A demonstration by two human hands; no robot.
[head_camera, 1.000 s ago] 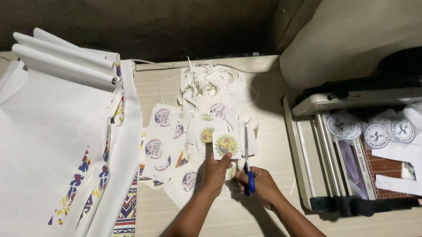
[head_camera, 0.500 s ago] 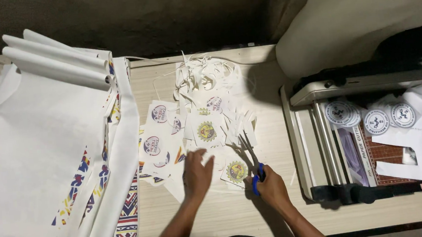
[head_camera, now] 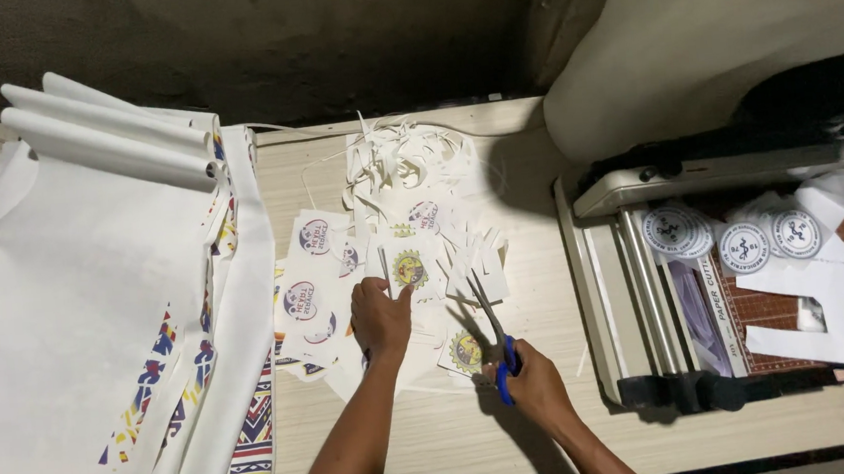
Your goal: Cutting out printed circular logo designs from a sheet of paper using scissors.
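We press our left hand, fingers together, on one yellow-emblem paper square; our right hand grips one pair of blue-handled scissors, blades apart; three round white stickers lie on one paper trimmer.

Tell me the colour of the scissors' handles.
Blue. The scissors are held in the right hand, seen best in the head view.

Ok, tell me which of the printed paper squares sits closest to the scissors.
The square with the yellow round emblem, lying just left of the right hand holding the scissors. The other squares lie farther up or left, around the left hand.
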